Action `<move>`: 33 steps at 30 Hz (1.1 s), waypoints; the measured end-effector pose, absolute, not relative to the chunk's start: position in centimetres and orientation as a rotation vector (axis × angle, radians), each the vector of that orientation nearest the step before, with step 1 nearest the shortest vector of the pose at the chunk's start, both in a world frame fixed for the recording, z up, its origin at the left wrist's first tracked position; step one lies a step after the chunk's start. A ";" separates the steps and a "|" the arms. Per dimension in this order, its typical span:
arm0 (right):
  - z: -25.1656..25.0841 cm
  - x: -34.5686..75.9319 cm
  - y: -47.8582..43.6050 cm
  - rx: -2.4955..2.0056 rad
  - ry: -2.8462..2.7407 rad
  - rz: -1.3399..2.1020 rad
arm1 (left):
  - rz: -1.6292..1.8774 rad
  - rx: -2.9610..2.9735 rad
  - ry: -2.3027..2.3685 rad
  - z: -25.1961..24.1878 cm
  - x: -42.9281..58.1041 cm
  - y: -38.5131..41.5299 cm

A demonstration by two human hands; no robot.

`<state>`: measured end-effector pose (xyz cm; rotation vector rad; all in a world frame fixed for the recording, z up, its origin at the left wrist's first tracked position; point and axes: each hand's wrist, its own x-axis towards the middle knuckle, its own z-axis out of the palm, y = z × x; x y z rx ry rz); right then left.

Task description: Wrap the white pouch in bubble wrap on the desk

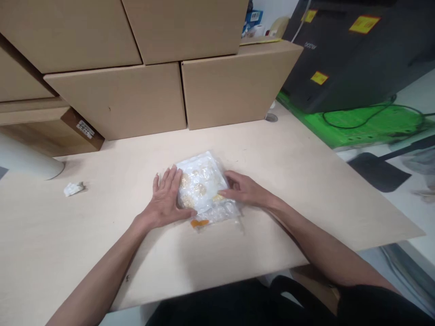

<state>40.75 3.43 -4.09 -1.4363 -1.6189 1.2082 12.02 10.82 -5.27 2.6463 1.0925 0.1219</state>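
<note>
A flat, squarish white package (200, 180) in clear, shiny plastic lies on the table, with yellowish round patches on its face. Loose clear plastic (222, 212) spreads from its near edge, where an orange piece (199, 223) shows. My left hand (167, 195) rests along the package's left side, fingers outstretched and thumb at the near left corner. On the opposite side, my right hand (243, 189) pinches the package's edge, thumb on top and the other fingers curled at the side, their tips partly hidden.
Stacked cardboard boxes (224, 93) line the back of the table (288, 149). At the left are a crumpled white scrap (74, 188) and a white cylinder (30, 156). Beyond the right edge stand a black machine (340, 54) on a green base (377, 124) and a dark dustpan-like scoop (379, 171).
</note>
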 end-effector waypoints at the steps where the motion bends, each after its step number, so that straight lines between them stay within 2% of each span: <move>1: -4.6 40.9 3.5 -1.498 -1.678 1.086 | 0.120 2.650 1.091 -5.2 12.0 10.8; 6: -6.8 41.9 4.0 -1.665 -2.040 0.566 | 0.116 2.639 1.052 -5.1 11.7 11.1; 10: -7.5 42.3 4.2 -1.559 -2.293 0.442 | 0.124 2.605 1.022 -5.1 11.6 11.8; 15: -7.4 42.6 4.2 -1.487 -2.288 0.370 | 0.103 2.610 0.950 -5.1 11.4 13.2; 26: -7.6 42.2 4.5 -1.537 -2.183 0.542 | 0.047 2.556 0.944 -5.4 11.5 14.0; 33: -6.9 42.8 5.2 -1.397 -1.870 0.926 | 0.214 2.557 0.938 -3.5 11.6 11.1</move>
